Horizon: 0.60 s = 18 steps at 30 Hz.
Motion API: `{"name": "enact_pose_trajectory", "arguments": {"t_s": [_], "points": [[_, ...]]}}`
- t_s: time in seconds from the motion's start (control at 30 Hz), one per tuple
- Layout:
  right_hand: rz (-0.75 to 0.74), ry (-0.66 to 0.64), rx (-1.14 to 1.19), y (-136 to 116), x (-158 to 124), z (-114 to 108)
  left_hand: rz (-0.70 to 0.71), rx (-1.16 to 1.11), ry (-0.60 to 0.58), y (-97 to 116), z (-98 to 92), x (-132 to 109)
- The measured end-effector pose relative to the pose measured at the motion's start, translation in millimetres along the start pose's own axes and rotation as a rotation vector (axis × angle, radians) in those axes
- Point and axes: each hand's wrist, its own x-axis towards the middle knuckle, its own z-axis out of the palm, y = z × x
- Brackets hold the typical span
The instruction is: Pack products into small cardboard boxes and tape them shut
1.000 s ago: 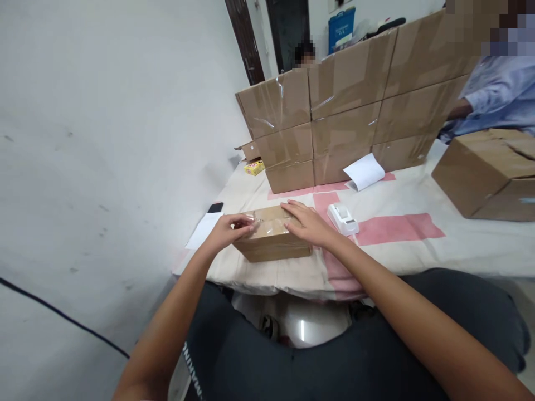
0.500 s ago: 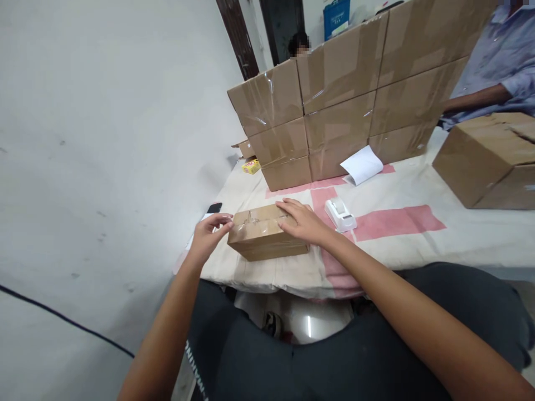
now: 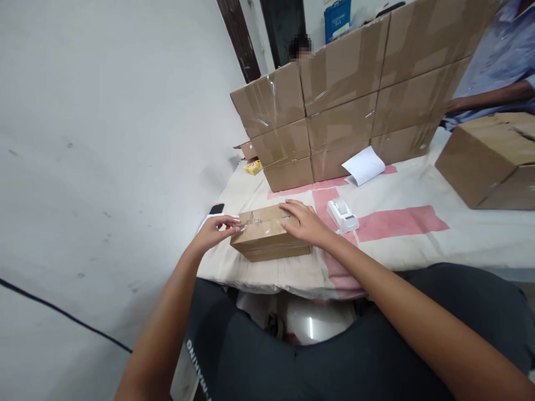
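Note:
A small cardboard box (image 3: 271, 245) lies on the cloth-covered table in front of me, with clear tape (image 3: 263, 227) wrinkled along its top seam. At the box's left end, my left hand (image 3: 219, 231) pinches what looks like a shiny strip of clear tape, its fingertips at the top edge. My right hand (image 3: 307, 224) grips the right end from above, fingers toward the far edge and thumb on the top. Just right of that hand stands a white tape dispenser (image 3: 343, 216) with a roll in it.
Stacked cardboard boxes (image 3: 343, 120) form a wall behind, with a white paper sheet (image 3: 364, 166) against it. A larger box (image 3: 480, 161) sits right, near another person's arm (image 3: 493, 99). A black phone (image 3: 217, 209) and a yellow packet (image 3: 253, 167) lie left, beside the wall (image 3: 104, 139).
My left hand has moved slightly right, bringing its fingertips from just beside the box onto its left top edge. My right hand keeps its place on the box.

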Motion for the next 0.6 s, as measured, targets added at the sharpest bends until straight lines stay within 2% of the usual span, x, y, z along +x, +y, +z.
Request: {"name": "enact_pose_trajectory", "arguments": {"t_s": [0.2,0.43,0.6], "points": [[-0.021,0.055,0.031,4.0,-1.1,4.6,-0.036,-0.135,0.104,-14.4,4.6,-9.7],[-0.019,0.06,0.051,3.1,-1.7,3.5,-0.05,-0.375,0.179,-20.5,16.6,-13.8],[-0.022,0.039,0.031,3.1,-1.5,4.4,-0.063,-0.417,0.163,-20.8,23.7,-13.1]]}}
